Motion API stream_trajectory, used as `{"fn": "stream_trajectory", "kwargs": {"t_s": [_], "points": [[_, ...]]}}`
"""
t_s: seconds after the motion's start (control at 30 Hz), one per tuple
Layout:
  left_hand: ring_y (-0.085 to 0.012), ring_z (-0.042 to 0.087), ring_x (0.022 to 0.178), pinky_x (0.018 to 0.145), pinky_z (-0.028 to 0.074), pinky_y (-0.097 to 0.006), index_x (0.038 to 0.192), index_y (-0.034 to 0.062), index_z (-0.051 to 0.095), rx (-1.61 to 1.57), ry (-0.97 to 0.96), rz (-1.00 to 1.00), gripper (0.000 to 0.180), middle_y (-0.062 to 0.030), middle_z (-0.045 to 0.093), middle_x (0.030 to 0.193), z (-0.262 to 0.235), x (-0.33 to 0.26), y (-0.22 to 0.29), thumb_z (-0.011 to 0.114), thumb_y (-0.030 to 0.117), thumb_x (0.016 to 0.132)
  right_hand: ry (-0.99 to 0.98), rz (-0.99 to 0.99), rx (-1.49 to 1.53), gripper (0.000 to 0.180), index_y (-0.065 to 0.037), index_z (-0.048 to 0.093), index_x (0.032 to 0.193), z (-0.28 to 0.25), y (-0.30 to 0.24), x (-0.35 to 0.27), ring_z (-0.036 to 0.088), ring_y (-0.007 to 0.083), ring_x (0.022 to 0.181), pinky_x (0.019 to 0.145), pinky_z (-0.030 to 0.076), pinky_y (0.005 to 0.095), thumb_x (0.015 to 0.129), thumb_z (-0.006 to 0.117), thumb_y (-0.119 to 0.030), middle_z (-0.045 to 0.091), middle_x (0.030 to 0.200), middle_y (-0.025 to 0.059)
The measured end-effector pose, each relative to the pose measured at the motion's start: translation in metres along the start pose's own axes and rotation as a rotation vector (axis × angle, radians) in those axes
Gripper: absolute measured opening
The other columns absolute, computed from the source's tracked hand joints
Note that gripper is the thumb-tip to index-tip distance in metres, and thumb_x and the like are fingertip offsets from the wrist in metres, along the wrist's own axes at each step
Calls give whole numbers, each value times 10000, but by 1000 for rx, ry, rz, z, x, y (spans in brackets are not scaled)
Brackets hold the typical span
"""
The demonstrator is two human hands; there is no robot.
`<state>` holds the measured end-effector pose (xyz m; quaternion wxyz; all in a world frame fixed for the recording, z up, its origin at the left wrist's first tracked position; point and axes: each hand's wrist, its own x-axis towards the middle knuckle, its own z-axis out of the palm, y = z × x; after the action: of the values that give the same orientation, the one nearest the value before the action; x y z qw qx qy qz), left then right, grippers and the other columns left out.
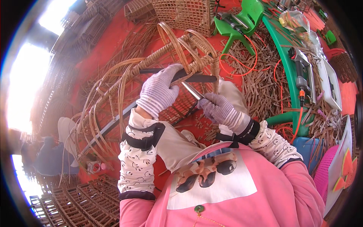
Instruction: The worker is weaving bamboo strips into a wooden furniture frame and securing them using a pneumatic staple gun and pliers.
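"So, where is the work, and what has hold of it?"

"The wicker frame [166, 48] lies tilted in front of the person's legs. The left hand [159, 91] is curled around a dark strip [202, 78] at the frame's near side. The right hand [223, 110] is clenched on a silver tool [193, 91], its tip close to the left thumb. How hard either hand presses, I can't tell."

"What could go wrong from there?"

"A slip, mainly. If the tool skids along the strip, the tip could jab the left glove, because thumb and metal are so near each other. I can't tell whether the tip touches the strip. The long loose canes [121, 89] loop out on the left, so turning the frame could snag them."

"And the edges?"

"To the right, the green table [279, 41] has an air tool [301, 72] lying on it. Its orange hose [298, 125] hangs near the right elbow and might catch. Past the frame, a big basket [185, 15] and a small green chair [251, 17] limit the reach."

"Any room to move?"

"Some, between frame and table, though scraps [261, 85] litter the floor there and could make footing slippery."
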<state>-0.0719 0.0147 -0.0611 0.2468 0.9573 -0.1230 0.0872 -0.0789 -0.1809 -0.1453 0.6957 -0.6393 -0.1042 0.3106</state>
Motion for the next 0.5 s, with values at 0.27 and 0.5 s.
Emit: {"fn": "stream_trajectory", "kwargs": {"t_s": [0.27, 0.5], "points": [[-306, 605, 928, 774, 481, -342, 1157, 46, 511, -18, -39, -22, 437, -192, 609, 983, -2, -4, 7, 602, 116, 736, -92, 50, 320, 217, -65, 558, 784, 8, 4, -3, 398, 61, 395, 348, 312, 199, 870, 564, -264, 466, 534, -17], [-293, 624, 871, 730, 495, -339, 1151, 35, 527, 28, 2, -4, 431, -187, 617, 962, 1, -11, 11, 635, 196, 766, 85, 81, 371, 222, -56, 560, 766, 5, 8, -17, 380, 62, 365, 320, 286, 202, 844, 606, -259, 463, 506, -4]]}}
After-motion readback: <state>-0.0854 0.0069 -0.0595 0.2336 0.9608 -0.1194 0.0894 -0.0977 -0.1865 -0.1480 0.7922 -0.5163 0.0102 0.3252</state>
